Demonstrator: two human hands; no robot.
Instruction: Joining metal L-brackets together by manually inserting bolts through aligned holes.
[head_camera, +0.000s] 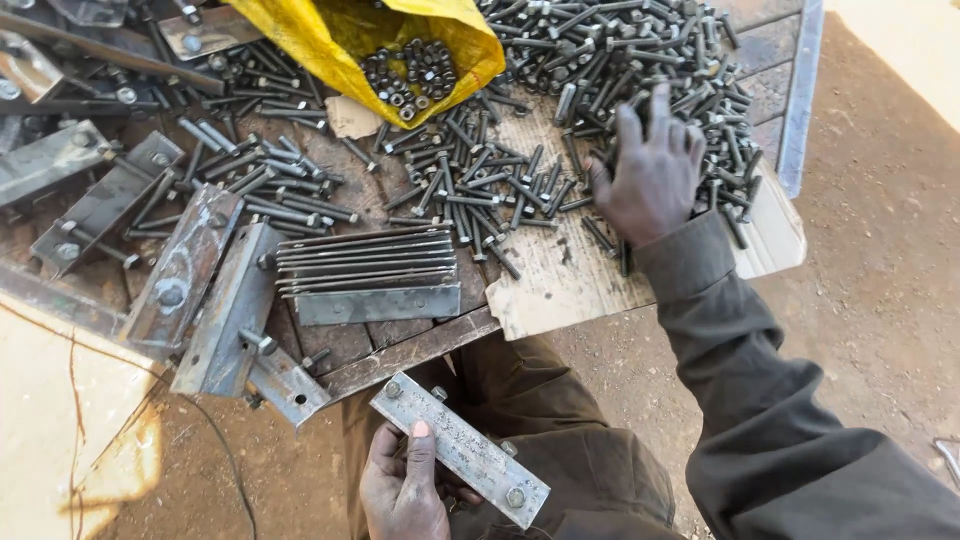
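My left hand (405, 490) grips a flat grey metal plate (470, 455) with bolts through its ends, held over my lap at the bottom centre. My right hand (652, 172) reaches out over a heap of dark bolts (610, 60) lying on a sheet of cardboard (560, 285); its fingers are spread on the bolts, and I cannot tell whether any bolt is pinched. More loose bolts (470, 185) are scattered to the left of that hand.
A yellow bag (300, 40) holding small nuts (410, 70) lies at the top centre. A stack of angle plates (370, 275) and several bolted steel brackets (205, 290) cover the left of the worn bench. Bare dirt ground (880, 230) lies to the right.
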